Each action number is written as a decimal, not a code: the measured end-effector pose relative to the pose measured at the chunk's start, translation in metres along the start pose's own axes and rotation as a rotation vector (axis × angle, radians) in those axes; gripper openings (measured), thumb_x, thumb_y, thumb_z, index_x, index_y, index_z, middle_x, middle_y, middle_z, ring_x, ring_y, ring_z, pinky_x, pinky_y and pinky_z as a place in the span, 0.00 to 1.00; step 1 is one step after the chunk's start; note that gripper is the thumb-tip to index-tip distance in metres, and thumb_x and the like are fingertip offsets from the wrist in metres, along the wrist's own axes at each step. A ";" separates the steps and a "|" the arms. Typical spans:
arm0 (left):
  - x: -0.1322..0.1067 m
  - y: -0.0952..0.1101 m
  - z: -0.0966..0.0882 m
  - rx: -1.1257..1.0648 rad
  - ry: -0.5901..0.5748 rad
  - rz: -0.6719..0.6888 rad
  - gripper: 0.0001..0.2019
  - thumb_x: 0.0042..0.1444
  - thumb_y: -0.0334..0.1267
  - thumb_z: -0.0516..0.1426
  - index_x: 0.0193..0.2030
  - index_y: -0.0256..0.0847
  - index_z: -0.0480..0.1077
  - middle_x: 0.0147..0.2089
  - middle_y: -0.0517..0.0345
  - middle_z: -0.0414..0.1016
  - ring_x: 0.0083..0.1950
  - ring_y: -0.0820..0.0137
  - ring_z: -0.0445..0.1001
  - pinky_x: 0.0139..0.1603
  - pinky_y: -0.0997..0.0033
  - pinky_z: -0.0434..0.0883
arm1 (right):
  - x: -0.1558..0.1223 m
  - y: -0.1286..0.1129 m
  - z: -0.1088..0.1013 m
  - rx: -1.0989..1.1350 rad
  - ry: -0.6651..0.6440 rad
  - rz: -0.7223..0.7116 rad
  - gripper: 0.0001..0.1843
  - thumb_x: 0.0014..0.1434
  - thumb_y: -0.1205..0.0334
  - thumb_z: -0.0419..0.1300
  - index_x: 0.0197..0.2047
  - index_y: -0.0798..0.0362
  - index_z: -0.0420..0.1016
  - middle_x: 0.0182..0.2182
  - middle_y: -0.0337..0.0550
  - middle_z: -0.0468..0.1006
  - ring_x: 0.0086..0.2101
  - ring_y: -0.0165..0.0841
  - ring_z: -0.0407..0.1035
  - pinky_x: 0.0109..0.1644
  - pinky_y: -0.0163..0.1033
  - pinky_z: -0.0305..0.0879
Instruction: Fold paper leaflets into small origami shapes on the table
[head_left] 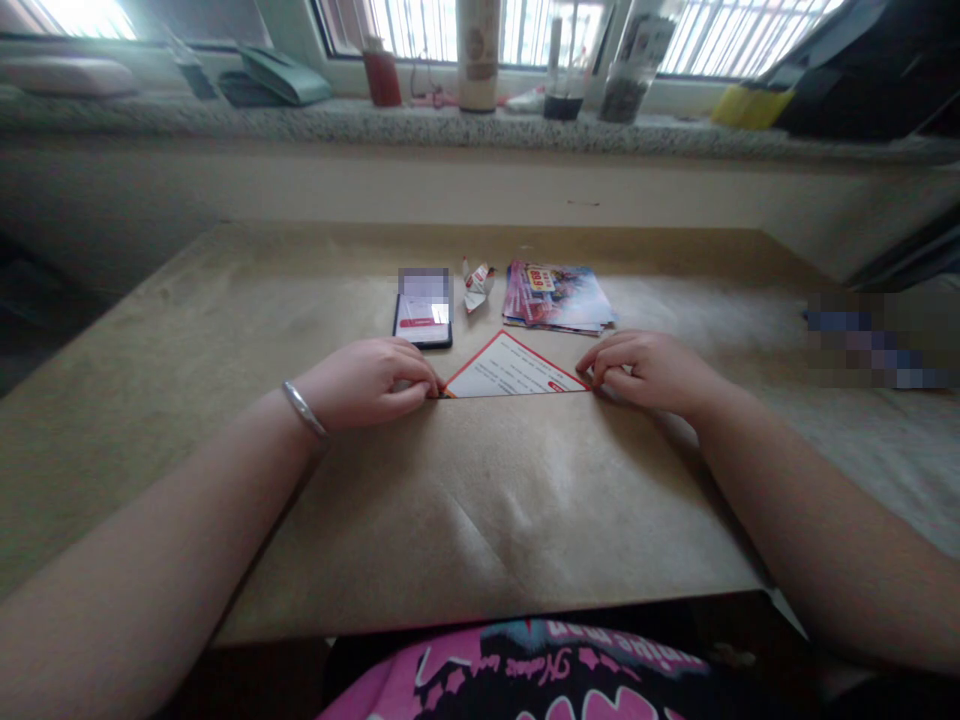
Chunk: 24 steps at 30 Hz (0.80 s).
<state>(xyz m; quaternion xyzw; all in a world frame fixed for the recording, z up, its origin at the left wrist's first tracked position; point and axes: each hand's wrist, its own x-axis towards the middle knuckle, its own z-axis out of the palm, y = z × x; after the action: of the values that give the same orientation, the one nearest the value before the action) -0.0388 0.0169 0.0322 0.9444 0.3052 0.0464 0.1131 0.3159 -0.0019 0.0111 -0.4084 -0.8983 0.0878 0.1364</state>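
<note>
A sheet of printed paper, folded into a triangle, lies on the table with its point away from me and its long edge towards me. It is white with a red border and small print. My left hand, a silver bangle at its wrist, has its fingers closed on the left corner. At the right corner, my right hand pinches the paper between thumb and fingers. Just beyond the paper stand a small folded paper figure and a stack of colourful printed sheets.
A phone with a lit screen lies beyond my left hand. The brown-covered table ends at a low wall below a granite windowsill. On the sill are a red container, a tall bottle and a yellow object.
</note>
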 end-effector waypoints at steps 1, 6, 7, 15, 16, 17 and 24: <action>0.002 0.003 0.001 0.016 0.013 -0.027 0.15 0.59 0.38 0.48 0.38 0.43 0.77 0.40 0.57 0.79 0.43 0.70 0.74 0.49 0.70 0.69 | 0.001 0.000 0.003 -0.014 0.021 0.058 0.14 0.53 0.70 0.52 0.30 0.51 0.78 0.36 0.41 0.82 0.38 0.35 0.74 0.45 0.41 0.68; 0.010 0.019 0.013 0.149 0.085 -0.149 0.14 0.61 0.43 0.49 0.42 0.41 0.74 0.41 0.54 0.76 0.43 0.67 0.72 0.44 0.69 0.69 | 0.012 -0.009 0.019 -0.037 0.142 0.104 0.14 0.59 0.63 0.54 0.42 0.51 0.79 0.42 0.46 0.79 0.43 0.38 0.71 0.49 0.45 0.67; 0.012 0.022 0.016 0.171 0.108 -0.157 0.15 0.61 0.44 0.49 0.45 0.41 0.73 0.41 0.54 0.75 0.44 0.66 0.72 0.44 0.68 0.69 | 0.014 -0.011 0.022 -0.051 0.155 0.090 0.14 0.59 0.60 0.54 0.45 0.51 0.79 0.44 0.48 0.78 0.45 0.40 0.70 0.52 0.48 0.65; 0.020 0.028 0.030 0.250 0.176 -0.193 0.18 0.61 0.45 0.51 0.53 0.40 0.71 0.52 0.49 0.73 0.50 0.60 0.70 0.51 0.59 0.69 | 0.023 -0.025 0.032 -0.071 0.172 0.149 0.21 0.56 0.54 0.60 0.51 0.52 0.76 0.50 0.52 0.74 0.51 0.46 0.65 0.56 0.53 0.63; 0.021 0.027 0.030 0.233 0.181 -0.204 0.19 0.61 0.46 0.52 0.54 0.40 0.70 0.52 0.49 0.73 0.50 0.59 0.70 0.52 0.59 0.69 | 0.023 -0.025 0.032 -0.061 0.178 0.148 0.20 0.56 0.55 0.60 0.50 0.52 0.76 0.50 0.52 0.74 0.51 0.46 0.66 0.56 0.54 0.63; 0.021 0.027 0.031 0.214 0.186 -0.214 0.20 0.60 0.46 0.52 0.56 0.40 0.68 0.52 0.48 0.73 0.51 0.59 0.70 0.52 0.58 0.69 | 0.024 -0.025 0.031 -0.049 0.182 0.147 0.19 0.56 0.56 0.61 0.50 0.52 0.76 0.50 0.52 0.74 0.51 0.45 0.66 0.56 0.54 0.63; 0.020 0.026 0.033 0.143 0.243 -0.216 0.22 0.59 0.44 0.54 0.59 0.40 0.65 0.52 0.48 0.73 0.51 0.59 0.71 0.52 0.59 0.70 | 0.025 -0.026 0.030 0.083 0.214 0.160 0.17 0.54 0.62 0.61 0.47 0.53 0.76 0.47 0.50 0.76 0.49 0.41 0.68 0.55 0.49 0.64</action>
<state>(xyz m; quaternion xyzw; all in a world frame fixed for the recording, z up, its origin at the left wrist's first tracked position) -0.0025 0.0023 0.0072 0.8991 0.4190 0.1259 0.0120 0.2726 -0.0015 -0.0057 -0.4797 -0.8387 0.0916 0.2409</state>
